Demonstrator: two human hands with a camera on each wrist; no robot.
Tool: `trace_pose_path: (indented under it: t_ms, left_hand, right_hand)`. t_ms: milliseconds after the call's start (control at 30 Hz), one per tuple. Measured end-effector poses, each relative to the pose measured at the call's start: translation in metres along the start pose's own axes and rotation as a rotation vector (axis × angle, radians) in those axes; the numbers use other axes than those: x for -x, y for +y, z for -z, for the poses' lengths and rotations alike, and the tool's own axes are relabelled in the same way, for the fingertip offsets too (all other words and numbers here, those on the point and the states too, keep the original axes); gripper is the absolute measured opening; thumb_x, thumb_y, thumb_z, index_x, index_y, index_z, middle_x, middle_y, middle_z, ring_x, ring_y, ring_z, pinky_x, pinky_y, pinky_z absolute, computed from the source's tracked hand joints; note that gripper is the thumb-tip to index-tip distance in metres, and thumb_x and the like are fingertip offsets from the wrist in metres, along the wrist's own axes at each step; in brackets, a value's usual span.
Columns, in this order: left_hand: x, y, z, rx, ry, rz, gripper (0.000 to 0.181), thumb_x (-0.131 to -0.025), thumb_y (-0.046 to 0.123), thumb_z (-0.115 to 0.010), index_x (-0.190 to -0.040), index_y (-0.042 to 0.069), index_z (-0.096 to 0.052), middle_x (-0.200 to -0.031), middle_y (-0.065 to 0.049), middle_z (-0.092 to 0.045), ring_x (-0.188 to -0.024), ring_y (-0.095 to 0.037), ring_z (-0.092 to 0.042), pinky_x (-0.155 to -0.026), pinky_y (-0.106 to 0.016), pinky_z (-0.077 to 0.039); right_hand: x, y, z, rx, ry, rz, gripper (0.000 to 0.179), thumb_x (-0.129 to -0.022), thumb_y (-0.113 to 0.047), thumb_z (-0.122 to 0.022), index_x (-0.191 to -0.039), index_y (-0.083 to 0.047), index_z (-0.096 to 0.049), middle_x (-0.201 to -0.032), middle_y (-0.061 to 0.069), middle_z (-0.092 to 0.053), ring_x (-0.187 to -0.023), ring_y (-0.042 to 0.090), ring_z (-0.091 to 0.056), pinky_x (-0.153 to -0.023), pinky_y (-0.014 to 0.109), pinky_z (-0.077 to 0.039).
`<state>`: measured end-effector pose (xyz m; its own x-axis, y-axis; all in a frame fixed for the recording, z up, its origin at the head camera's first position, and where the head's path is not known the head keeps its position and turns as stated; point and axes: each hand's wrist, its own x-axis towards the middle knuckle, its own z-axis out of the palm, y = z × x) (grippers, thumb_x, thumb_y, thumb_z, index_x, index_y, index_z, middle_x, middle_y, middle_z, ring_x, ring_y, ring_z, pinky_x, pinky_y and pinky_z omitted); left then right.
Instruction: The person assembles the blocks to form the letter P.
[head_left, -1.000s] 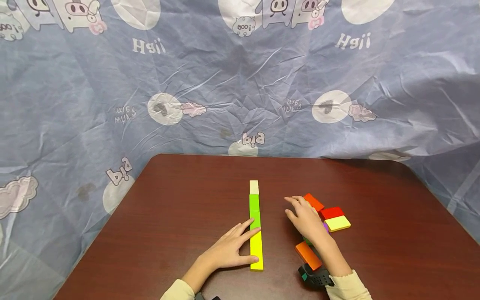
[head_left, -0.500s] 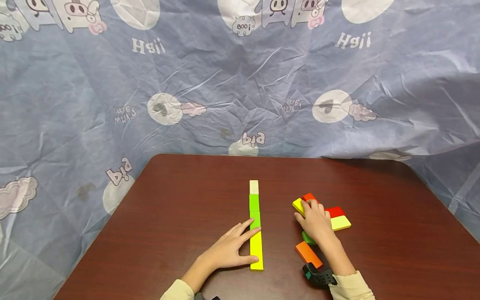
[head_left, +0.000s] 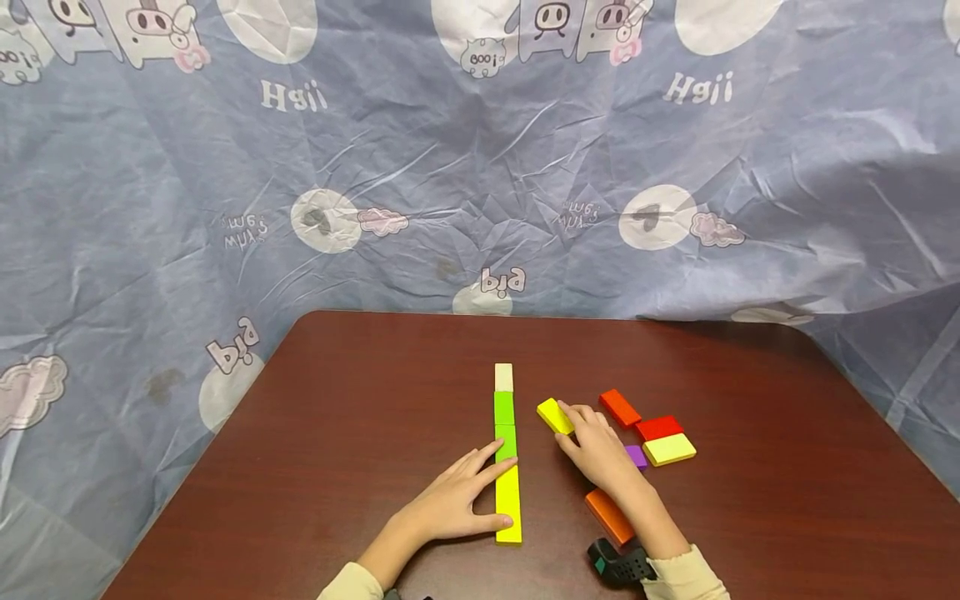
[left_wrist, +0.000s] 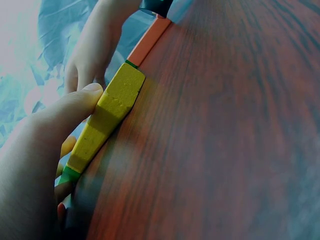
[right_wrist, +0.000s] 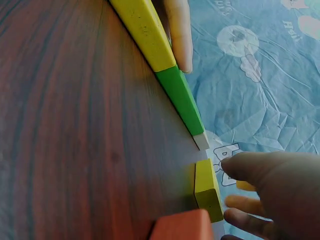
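Played out low across the wide desk (head_left: 360,383), along a straight row of blocks (head_left: 507,487). Called, by the look of it, for light steadying there and a flat, level pinch opposite, sparing the line any nudge. Lay wide with the left hand (head_left: 453,500), fingers splayed; gripped narrow with the right hand (head_left: 600,450), palm down, the loose yellow block (head_left: 553,415), right of the row, apart!

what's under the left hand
The left hand overlaps the yellow end of the block row and adjoining green block, both partly visible; what lies beneath its palm is covered.
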<state>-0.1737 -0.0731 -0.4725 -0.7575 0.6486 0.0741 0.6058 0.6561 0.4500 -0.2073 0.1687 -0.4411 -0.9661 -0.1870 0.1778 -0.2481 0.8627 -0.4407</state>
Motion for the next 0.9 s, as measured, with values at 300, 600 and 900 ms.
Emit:
trace_pose_path:
  t_ms: [300,600,900]
  left_hand:
    - [0.0,0.0,-0.002,0.004,-0.003,0.012,0.07,-0.083,0.065,-0.044,-0.143,0.038,-0.021,-0.154,0.008,-0.01,-0.137,-0.032,-0.024,-0.107,-0.052,-0.028]
    - [0.001,0.0,-0.001,-0.002,0.007,0.011,0.07,-0.083,0.064,-0.045,-0.143,0.036,-0.022,-0.154,0.006,-0.012,-0.137,-0.031,-0.026,-0.108,-0.05,-0.028]
    - [0.0,-0.001,-0.002,-0.014,0.003,0.0,0.07,-0.083,0.064,-0.045,-0.143,0.036,-0.022,-0.154,0.006,-0.012,-0.138,-0.03,-0.024,-0.11,-0.047,-0.027]
  right_hand:
    - [0.001,-0.003,-0.003,-0.004,-0.023,0.069,0.035,-0.084,-0.008,-0.062,-0.118,-0.001,-0.059,-0.123,0.018,-0.049,-0.107,0.032,-0.054,-0.09,0.048,-0.046]
    - [0.002,-0.016,-0.015,-0.013,-0.041,0.111,0.043,-0.083,-0.01,-0.063,-0.123,0.003,-0.054,-0.124,0.016,-0.048,-0.109,0.029,-0.054,-0.093,0.045,-0.046]
    - [0.004,-0.023,-0.019,-0.03,-0.078,0.149,0.041,-0.084,-0.011,-0.062,-0.124,-0.001,-0.054,-0.133,0.014,-0.047,-0.116,0.031,-0.052,-0.096,0.051,-0.042]
